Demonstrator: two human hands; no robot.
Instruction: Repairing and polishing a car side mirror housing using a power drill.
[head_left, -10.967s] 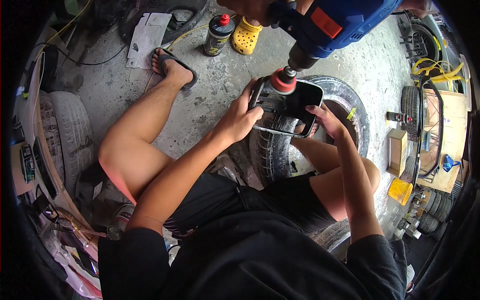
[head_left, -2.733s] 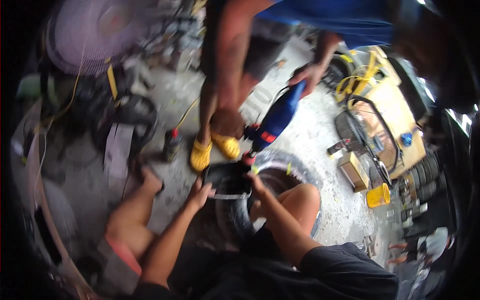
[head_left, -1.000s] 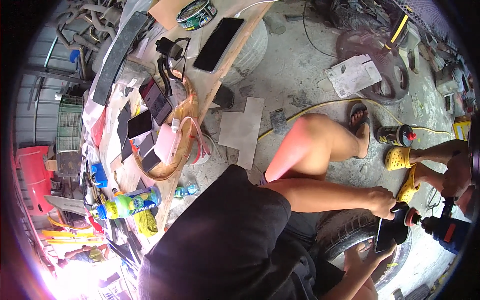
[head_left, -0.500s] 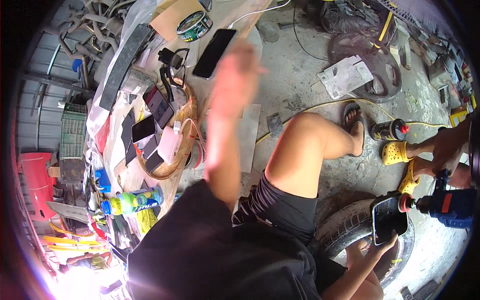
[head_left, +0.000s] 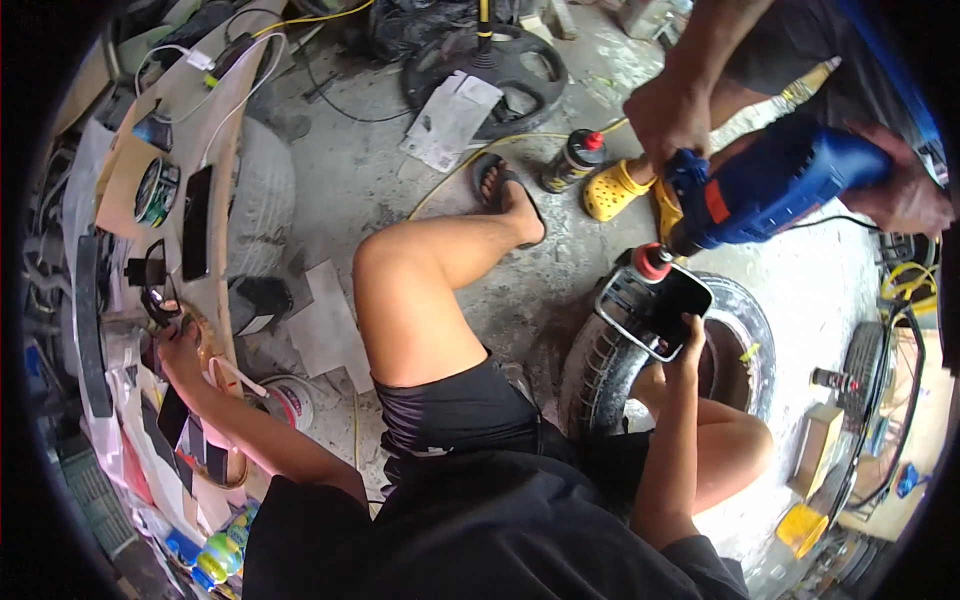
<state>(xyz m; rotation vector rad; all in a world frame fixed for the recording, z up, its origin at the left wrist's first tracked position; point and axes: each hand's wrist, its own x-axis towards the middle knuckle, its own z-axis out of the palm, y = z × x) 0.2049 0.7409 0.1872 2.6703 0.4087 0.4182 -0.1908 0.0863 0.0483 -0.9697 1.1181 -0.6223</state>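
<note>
My right hand (head_left: 690, 342) grips the lower edge of a black, rounded rectangular case (head_left: 682, 308) with a shiny rim, above a tyre. A co-worker's two hands (head_left: 672, 122) hold a blue power drill (head_left: 775, 190). The drill's red round pad (head_left: 652, 262) meets the far edge of the case. At the left, my left hand (head_left: 180, 355) is over the bench at a wicker tray (head_left: 240, 476), fingers bent and close together beside a black looped strap (head_left: 158, 305). What lies between those fingers is hidden.
A black phone (head_left: 198, 222) and a round tin (head_left: 157, 192) lie on the bench. The tyre (head_left: 598, 385) rests on the floor by my legs. Beyond my sandalled foot stand a dark bottle (head_left: 573, 165) with a red cap and a black round base (head_left: 545, 75). A yellow cord (head_left: 440, 198) crosses the floor.
My view has swung to the right. My left hand, blurred near the phone before, is now at the wicker tray. The co-worker's drill and hands show more fully; my right hand keeps the case.
</note>
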